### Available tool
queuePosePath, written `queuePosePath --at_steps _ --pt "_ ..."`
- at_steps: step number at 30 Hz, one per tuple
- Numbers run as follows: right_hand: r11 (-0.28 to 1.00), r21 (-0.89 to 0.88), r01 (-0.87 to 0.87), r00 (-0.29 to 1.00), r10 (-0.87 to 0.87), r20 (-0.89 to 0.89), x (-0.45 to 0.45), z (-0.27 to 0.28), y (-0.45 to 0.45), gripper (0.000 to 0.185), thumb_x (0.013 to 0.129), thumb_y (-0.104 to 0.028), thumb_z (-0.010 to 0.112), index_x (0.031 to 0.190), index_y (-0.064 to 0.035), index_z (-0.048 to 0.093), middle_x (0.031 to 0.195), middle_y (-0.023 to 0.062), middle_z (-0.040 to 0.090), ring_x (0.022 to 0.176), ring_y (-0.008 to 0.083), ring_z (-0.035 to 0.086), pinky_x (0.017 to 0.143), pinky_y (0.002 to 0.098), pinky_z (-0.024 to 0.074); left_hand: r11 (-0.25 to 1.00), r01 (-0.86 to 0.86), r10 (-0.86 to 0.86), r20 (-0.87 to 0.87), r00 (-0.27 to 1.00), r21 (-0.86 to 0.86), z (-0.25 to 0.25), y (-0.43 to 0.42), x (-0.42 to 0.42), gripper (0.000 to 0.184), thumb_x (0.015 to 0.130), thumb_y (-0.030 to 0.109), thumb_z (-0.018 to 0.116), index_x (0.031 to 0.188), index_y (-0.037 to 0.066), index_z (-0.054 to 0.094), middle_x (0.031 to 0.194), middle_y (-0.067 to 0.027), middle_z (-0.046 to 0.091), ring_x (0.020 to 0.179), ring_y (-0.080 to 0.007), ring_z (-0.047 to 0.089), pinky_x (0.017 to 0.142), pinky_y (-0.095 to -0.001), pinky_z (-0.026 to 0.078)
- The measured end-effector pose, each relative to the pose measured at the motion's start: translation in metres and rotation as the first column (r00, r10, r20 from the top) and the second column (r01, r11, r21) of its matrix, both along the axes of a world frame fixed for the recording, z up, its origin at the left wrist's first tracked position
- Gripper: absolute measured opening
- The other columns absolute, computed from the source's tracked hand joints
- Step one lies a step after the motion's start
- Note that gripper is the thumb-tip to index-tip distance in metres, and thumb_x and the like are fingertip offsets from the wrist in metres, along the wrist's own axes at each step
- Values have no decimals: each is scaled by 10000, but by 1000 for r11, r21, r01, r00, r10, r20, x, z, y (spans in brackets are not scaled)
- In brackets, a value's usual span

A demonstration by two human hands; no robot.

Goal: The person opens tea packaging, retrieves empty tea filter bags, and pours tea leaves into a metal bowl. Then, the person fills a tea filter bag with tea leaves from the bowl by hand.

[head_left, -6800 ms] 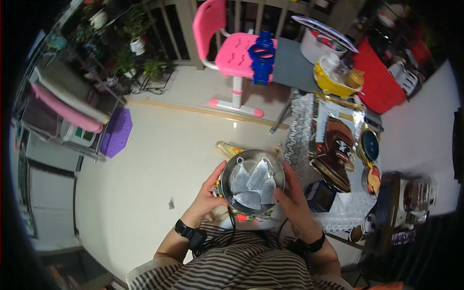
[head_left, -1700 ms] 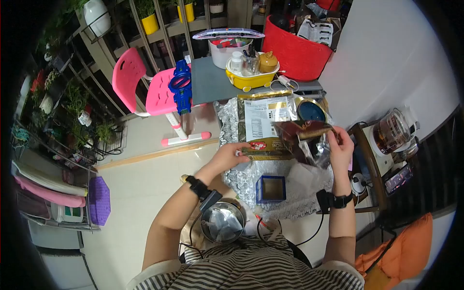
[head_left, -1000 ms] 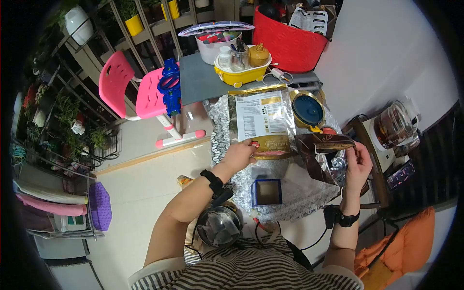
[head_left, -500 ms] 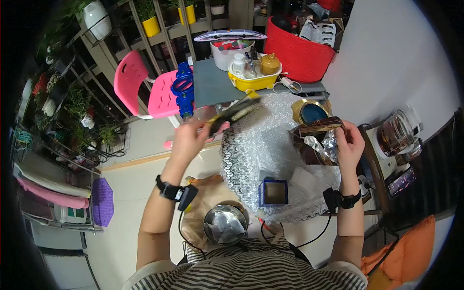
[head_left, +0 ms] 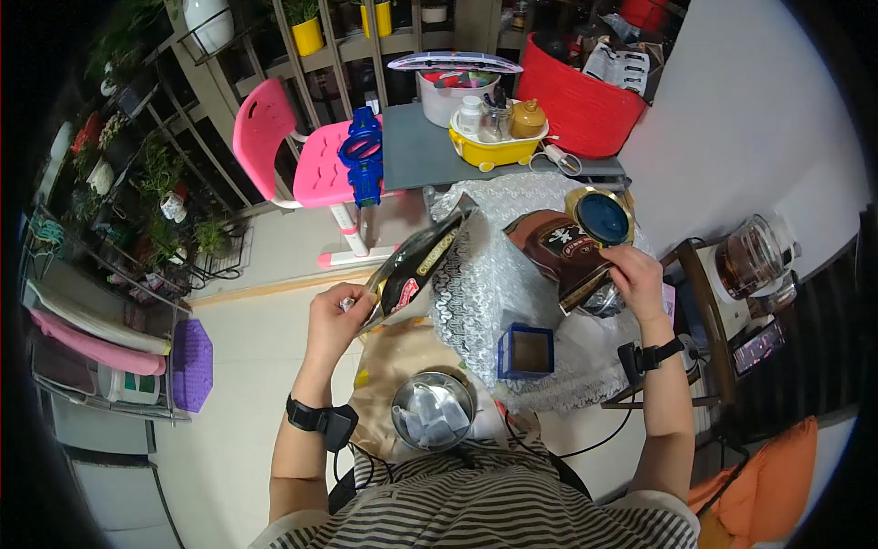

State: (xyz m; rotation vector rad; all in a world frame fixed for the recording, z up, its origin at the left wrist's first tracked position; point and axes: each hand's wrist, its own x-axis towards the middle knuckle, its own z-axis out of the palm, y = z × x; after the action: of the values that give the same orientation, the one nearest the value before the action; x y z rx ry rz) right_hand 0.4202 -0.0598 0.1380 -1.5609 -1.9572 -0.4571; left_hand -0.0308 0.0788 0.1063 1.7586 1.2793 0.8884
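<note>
My left hand (head_left: 337,318) is closed on the edge of a black packaging pouch (head_left: 416,265) with gold lettering and a red label, held tilted beside the table. Between thumb and fingers, my right hand (head_left: 636,274) pinches the edge of a brown printed pouch (head_left: 558,247), which lies over the table's far right part. A round tin with a dark blue top (head_left: 602,220) stands just behind that pouch. Nearer to me is a blue-rimmed square box (head_left: 526,351). A metal bowl (head_left: 433,411) with small white sachets sits close to my body.
A silvery patterned cloth (head_left: 466,311) covers the round table. Behind it, a yellow caddy (head_left: 498,151) with jars stands on a grey desk (head_left: 412,151), beside a red tub (head_left: 585,101). A pink chair (head_left: 320,165) is at the left; a glass pot (head_left: 743,252) stands at the right.
The black pouch has come down toward me, its printed face now showing. My right hand has moved left and lower, and the brown pouch now lies flatter with its front visible.
</note>
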Motion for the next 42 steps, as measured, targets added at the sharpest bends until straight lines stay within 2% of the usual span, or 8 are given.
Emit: queuePosePath --at_steps 9,14,20,22,26,32,38,42 --pt "973 -227 43 961 -102 -258 -36 -30 13 335 699 -11 719 1016 -74 631 956 118 667 869 319 660 734 369 532 999 -8 15 217 976 -31 -16 -11 24 123 790 73 764 854 -20 713 818 -66 675 736 -113 591 682 -265 471" --pt "973 -230 18 979 -64 -192 -51 -32 50 293 724 -70 743 984 -75 606 930 122 666 808 307 670 666 368 532 990 -34 15 140 990 135 -15 -17 26 103 779 43 742 848 -19 698 768 -78 638 708 -153 590 684 -274 469" --pt "912 -411 10 989 -71 -132 -85 -10 42 466 676 -126 783 1105 -92 605 1167 92 611 1079 322 581 888 403 484 944 -52 93 -112 989 326 7 -35 26 97 750 71 722 821 12 691 741 -109 615 629 -245 598 598 -336 488" --pt "982 -107 -158 975 138 -171 -118 17 39 483 699 -131 768 1154 -96 608 1204 89 591 1099 328 564 920 420 470 940 -49 93 -114 989 338 7 -39 28 112 755 100 712 839 29 692 755 -112 617 616 -266 604 577 -368 491" --pt "888 -123 -442 897 439 -52 -182 37 39 439 748 -122 702 1172 -95 591 1186 105 595 1147 285 537 966 395 438 926 38 43 -206 978 375 16 -51 39 115 752 61 698 858 20 683 743 -116 599 609 -245 616 557 -346 495" --pt "738 -564 -370 821 544 173 -200 1 44 374 722 -110 628 1094 -101 670 951 14 633 1005 217 567 891 373 432 914 -58 94 -71 993 401 20 -44 15 155 756 10 644 898 35 702 719 -64 575 624 -162 589 556 -275 454" --pt "743 -288 -605 796 553 -245 -206 19 22 315 790 -69 645 1105 -62 645 1198 103 612 1178 277 529 1020 408 413 972 -219 199 192 961 90 5 -27 -20 231 746 -7 611 942 33 727 696 -25 527 653 -111 506 596 -254 416" --pt "791 -267 -550 811 430 -397 -232 -8 -14 186 806 -128 672 987 -85 676 1060 82 652 944 303 631 809 394 512 936 -250 237 81 968 248 19 -46 -14 228 734 -7 616 925 48 729 703 -66 552 613 -157 525 581 -281 433"
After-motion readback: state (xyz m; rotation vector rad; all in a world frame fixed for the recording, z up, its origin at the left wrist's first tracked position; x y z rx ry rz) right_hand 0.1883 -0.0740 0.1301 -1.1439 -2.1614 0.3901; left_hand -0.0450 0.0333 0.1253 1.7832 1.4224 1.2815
